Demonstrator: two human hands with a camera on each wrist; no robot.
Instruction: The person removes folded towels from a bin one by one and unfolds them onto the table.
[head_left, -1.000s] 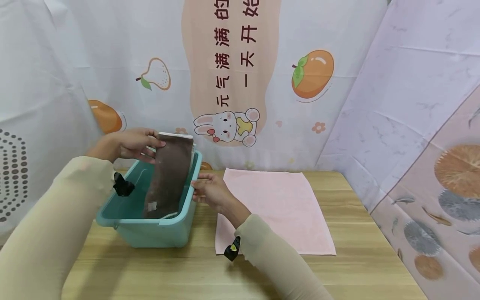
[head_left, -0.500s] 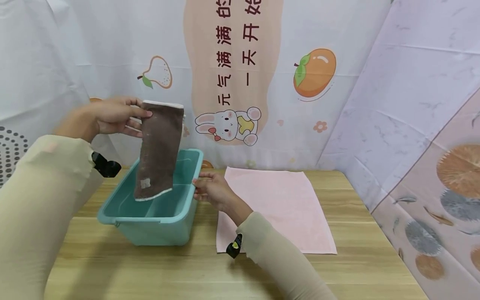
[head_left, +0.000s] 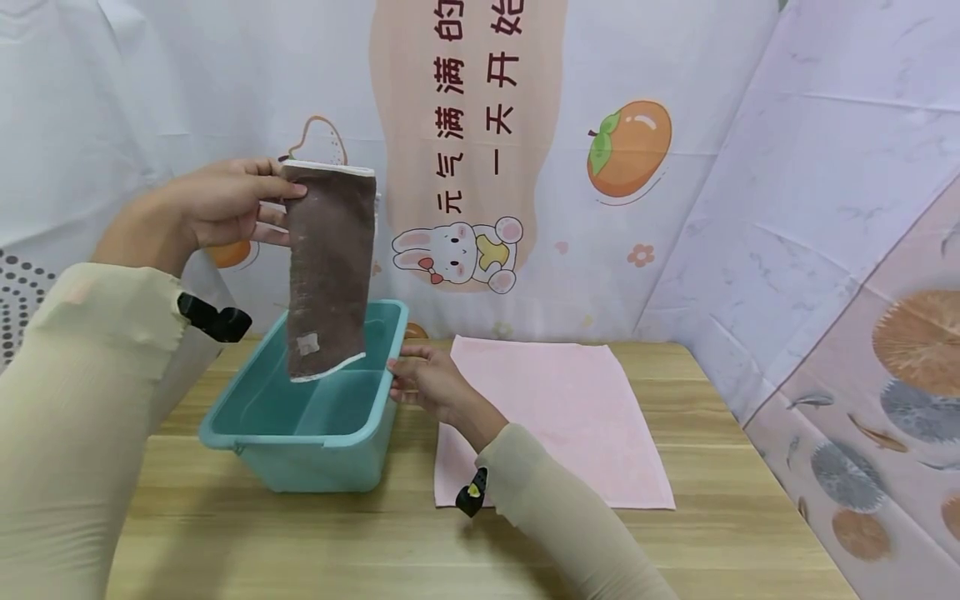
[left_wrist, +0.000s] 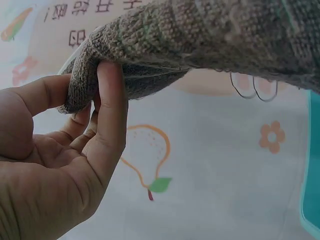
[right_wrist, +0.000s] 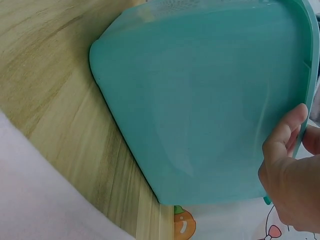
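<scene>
A brown folded towel [head_left: 330, 267] with white edges hangs upright above the teal plastic basin [head_left: 322, 468]. My left hand [head_left: 225, 204] pinches its upper left corner between thumb and fingers. Up close in the left wrist view, the towel [left_wrist: 200, 37] has a knitted-looking weave and bends over the fingers of my left hand [left_wrist: 75, 160]. On the basin's right side, my right hand [head_left: 435, 385] grips the rim. The right wrist view has the thumb and fingers of my right hand [right_wrist: 295, 180] on either side of that rim, beside the basin's outer wall [right_wrist: 200, 110].
A pink square towel [head_left: 555, 425] lies flat on the wooden table [head_left: 720, 500], right of the basin. Behind the table hangs a white printed curtain [head_left: 630, 267], and a patterned cloth [head_left: 847, 400] runs along the right side.
My left hand has lifted the brown towel up out of the basin, and its lower edge now hangs near the rim's height. My right hand has stayed on the rim.
</scene>
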